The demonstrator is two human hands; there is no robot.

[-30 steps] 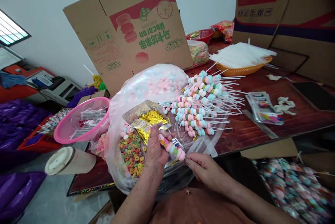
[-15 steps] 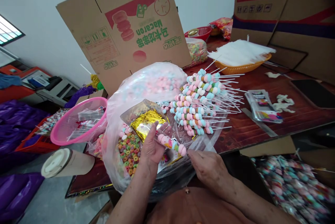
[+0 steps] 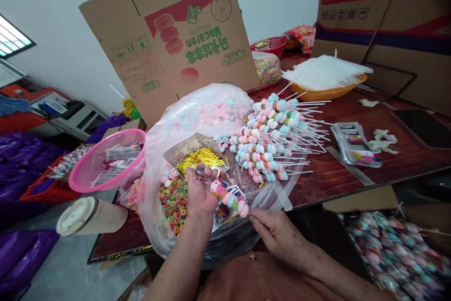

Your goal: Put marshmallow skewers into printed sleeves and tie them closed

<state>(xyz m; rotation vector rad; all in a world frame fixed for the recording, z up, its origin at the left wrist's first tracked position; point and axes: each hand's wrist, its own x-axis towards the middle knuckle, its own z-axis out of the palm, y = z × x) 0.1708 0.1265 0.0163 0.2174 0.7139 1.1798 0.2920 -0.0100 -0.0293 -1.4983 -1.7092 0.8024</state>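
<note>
A marshmallow skewer in pink, blue and white sits inside a clear printed bag, slanting down to the right. My left hand is turned palm up, its curled fingers around the bag's upper end. At the lower end, my right hand pinches the skewer by its stick end. Just beyond my left hand, gold twist ties fill an opened pouch. Ring-shaped cereal pieces in mixed colours lie left of that hand. Many finished-looking skewers are piled to the upper right, sticks pointing right.
A large clear plastic bag spreads under the work. To the left are a pink basket and a lidded cup. Flat printed bags, a phone and an orange basket lie right. Wrapped skewers fill a box below.
The marshmallow skewer has tilted and slipped slightly down, with its printed side now more visible. My right hand has turned so the pinching fingers show; my left hand has shifted slightly left.
</note>
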